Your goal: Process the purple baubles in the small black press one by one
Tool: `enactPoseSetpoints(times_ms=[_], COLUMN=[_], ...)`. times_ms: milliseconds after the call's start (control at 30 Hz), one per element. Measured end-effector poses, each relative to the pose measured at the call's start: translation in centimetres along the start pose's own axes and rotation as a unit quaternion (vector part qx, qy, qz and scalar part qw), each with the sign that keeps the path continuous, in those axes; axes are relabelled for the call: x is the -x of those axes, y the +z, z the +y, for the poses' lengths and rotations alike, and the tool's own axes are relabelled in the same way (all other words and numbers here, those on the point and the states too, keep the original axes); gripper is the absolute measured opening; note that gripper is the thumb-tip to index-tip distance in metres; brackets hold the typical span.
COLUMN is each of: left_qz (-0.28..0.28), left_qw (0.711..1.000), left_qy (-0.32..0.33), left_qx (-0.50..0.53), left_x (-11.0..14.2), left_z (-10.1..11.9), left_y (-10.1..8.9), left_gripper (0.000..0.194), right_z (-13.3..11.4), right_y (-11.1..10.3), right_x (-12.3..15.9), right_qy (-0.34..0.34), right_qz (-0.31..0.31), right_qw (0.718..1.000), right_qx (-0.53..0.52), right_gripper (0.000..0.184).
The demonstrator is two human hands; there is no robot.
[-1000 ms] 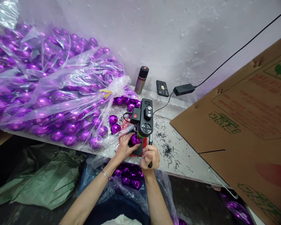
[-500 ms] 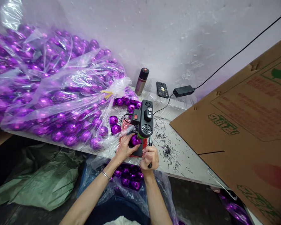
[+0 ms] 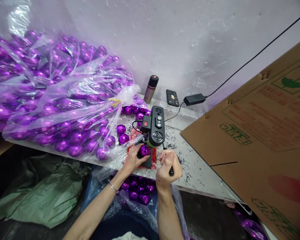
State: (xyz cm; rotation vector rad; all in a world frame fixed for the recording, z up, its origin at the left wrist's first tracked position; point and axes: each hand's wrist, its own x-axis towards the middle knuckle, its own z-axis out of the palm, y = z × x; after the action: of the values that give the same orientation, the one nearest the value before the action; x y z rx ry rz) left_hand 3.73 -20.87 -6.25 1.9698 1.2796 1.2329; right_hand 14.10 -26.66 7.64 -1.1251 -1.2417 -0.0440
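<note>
My left hand (image 3: pixel 133 158) is closed around a shiny purple faceted ball (image 3: pixel 145 150), keeping it under the head of a small black bench press machine (image 3: pixel 157 125). Wrapped in a fist, my right hand (image 3: pixel 168 165) grips the black-ended lever (image 3: pixel 171 171) on the machine's right side. A red switch box (image 3: pixel 145 123) is fixed to the machine's left. Below the ball lies the black base (image 3: pixel 147 162), set on a red sheet (image 3: pixel 154 156). Two loose purple balls (image 3: pixel 123 138) rest left of the machine. The ball's contact with the press head is partly hidden.
A large clear bag of purple balls (image 3: pixel 77 136) fills the left. Behind the machine are a bottle (image 3: pixel 151 89), a phone (image 3: pixel 172 97) and a power adapter (image 3: pixel 195 99). Black slivers (image 3: pixel 187 171) litter the white table. A cardboard box (image 3: pixel 252 143) stands at right; more balls (image 3: pixel 137 190) lie below the edge.
My right hand has swung the lever to the right and up toward me, away from the machine's base. My left hand stays on the ball in nearly the same place.
</note>
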Motion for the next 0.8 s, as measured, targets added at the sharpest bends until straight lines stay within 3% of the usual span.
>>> enactPoseSetpoints(times_ms=[100, 367, 800], left_qz=[-0.003, -0.005, -0.005], left_qw=[1.0, 1.0, 1.0], left_qy=[-0.005, -0.006, -0.016], left_qx=[0.005, -0.001, 0.004], left_x=[0.0, -0.1, 0.0], left_z=[-0.1, 0.2, -0.1], left_y=[0.0, -0.2, 0.0], left_gripper=[0.052, 0.05, 0.049], right_z=[0.3, 3.6, 6.4], right_y=[-0.2, -0.5, -0.1], right_x=[0.2, 2.9, 4.9], right_qy=[-0.014, -0.134, -0.192], right_qz=[-0.021, -0.053, -0.06], right_qw=[1.0, 0.989, 0.978], right_qx=[0.006, 0.025, 0.06], right_gripper=[0.034, 0.031, 0.031])
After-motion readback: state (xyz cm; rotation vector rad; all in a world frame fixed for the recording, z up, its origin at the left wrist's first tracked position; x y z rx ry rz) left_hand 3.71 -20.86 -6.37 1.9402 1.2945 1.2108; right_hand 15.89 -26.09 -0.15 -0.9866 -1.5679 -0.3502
